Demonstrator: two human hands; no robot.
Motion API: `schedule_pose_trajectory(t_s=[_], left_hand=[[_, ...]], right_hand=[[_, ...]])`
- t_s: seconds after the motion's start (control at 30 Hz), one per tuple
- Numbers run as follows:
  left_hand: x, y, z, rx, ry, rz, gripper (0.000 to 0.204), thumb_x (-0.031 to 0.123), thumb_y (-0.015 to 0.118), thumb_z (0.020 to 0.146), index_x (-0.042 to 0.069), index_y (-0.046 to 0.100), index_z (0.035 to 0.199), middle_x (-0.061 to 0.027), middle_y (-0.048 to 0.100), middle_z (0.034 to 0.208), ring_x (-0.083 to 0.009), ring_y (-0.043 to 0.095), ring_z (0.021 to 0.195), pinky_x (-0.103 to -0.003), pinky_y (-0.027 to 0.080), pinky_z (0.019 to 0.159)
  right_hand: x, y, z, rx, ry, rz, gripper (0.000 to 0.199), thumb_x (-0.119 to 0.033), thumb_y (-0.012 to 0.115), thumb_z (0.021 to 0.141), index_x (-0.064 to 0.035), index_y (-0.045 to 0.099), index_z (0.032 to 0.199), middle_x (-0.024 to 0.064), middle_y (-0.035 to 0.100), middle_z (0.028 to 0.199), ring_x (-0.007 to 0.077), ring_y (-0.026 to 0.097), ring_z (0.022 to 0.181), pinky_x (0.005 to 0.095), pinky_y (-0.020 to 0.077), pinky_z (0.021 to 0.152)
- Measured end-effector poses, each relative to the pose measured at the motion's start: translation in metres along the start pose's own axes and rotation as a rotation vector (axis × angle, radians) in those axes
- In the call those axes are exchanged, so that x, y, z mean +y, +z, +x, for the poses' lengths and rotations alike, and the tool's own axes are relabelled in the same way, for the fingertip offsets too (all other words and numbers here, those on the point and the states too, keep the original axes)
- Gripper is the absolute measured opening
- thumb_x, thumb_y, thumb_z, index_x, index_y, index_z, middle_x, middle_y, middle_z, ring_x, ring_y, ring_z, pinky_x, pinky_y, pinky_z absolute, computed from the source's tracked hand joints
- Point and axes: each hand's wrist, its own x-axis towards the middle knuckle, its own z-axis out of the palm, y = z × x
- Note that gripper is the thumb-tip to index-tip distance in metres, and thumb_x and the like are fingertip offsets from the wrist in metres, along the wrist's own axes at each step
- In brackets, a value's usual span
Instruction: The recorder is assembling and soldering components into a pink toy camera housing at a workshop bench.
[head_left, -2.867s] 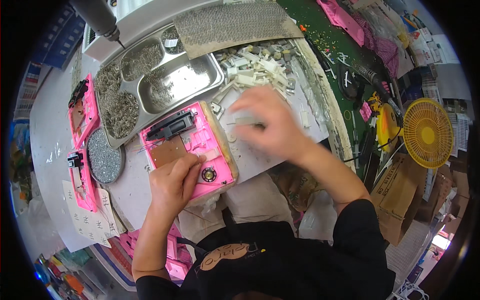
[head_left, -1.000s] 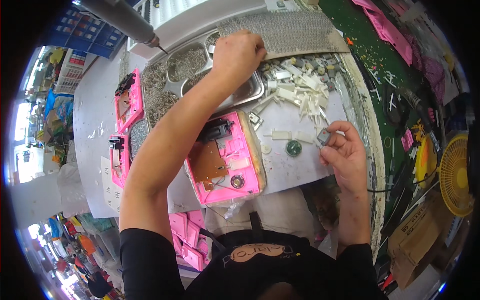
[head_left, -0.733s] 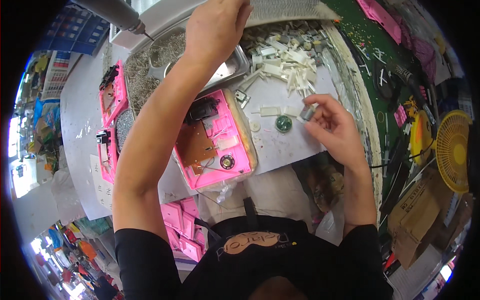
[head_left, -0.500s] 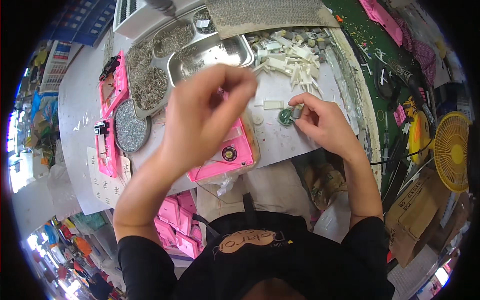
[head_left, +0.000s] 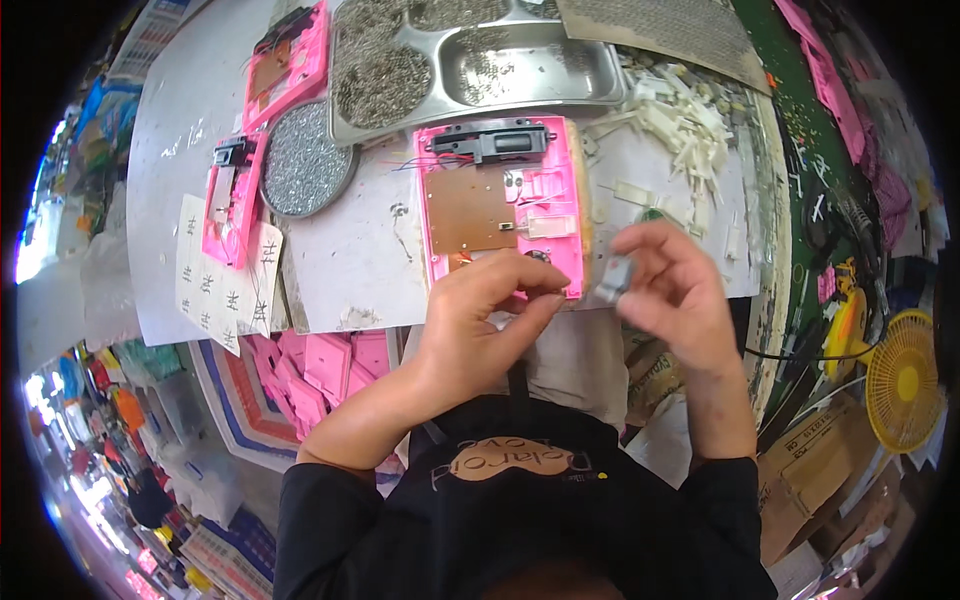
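Observation:
On the table in front of me lies a pink plastic casing (head_left: pixel 570 185) with a brown circuit board (head_left: pixel 465 205), a black mechanism (head_left: pixel 490 143) and thin wires inside. My left hand (head_left: pixel 490 315) is over the casing's near edge, thumb and fingertips pressed together; whatever they pinch is too small to make out. Just right of the casing, my right hand (head_left: pixel 675 290) is closed on a small grey metal cylinder (head_left: pixel 613 280), slightly blurred. A green round thing (head_left: pixel 652 214) shows partly behind that hand, near a white plastic piece (head_left: pixel 632 193).
Beyond the casing stands a metal tray (head_left: pixel 470 115) of small metal parts. White plastic pieces (head_left: pixel 690 120) are heaped at the far right. To the left are a round dish (head_left: pixel 308 160) of tiny parts, two pink casings (head_left: pixel 232 200) and a marked paper sheet (head_left: pixel 205 285).
My left hand has come down from above the casing to its near edge, uncovering the board. My right hand has lifted the grey cylinder away from the green round thing, toward the casing. The view has shifted.

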Motion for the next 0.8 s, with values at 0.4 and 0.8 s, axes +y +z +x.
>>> schedule_pose_trajectory(t_s=[0.4, 0.8], left_hand=[[-0.008, 0.002, 0.000, 0.054, 0.050, -0.066, 0.034, -0.002, 0.074, 0.088, 0.004, 0.058, 0.118, -0.0062, 0.069, 0.099, -0.0136, 0.071, 0.090, -0.028, 0.059, 0.073], [-0.015, -0.007, 0.007, 0.192, 0.590, 0.359, 0.029, -0.006, 0.078, 0.077, 0.002, 0.063, 0.100, -0.0115, 0.070, 0.090, -0.0286, 0.070, 0.081, -0.037, 0.057, 0.070]], right_hand=[[0.003, 0.015, 0.018, -0.114, 0.115, -0.049, 0.046, 0.001, 0.073, 0.088, -0.0007, 0.056, 0.130, -0.0017, 0.064, 0.096, 0.0035, 0.058, 0.084, 0.0200, 0.0471, 0.075], [-0.009, 0.014, 0.019, -0.126, -0.449, -0.804, 0.047, 0.000, 0.084, 0.073, -0.0052, 0.068, 0.116, 0.0107, 0.071, 0.093, 0.0177, 0.068, 0.075, 0.0306, 0.0539, 0.066]])
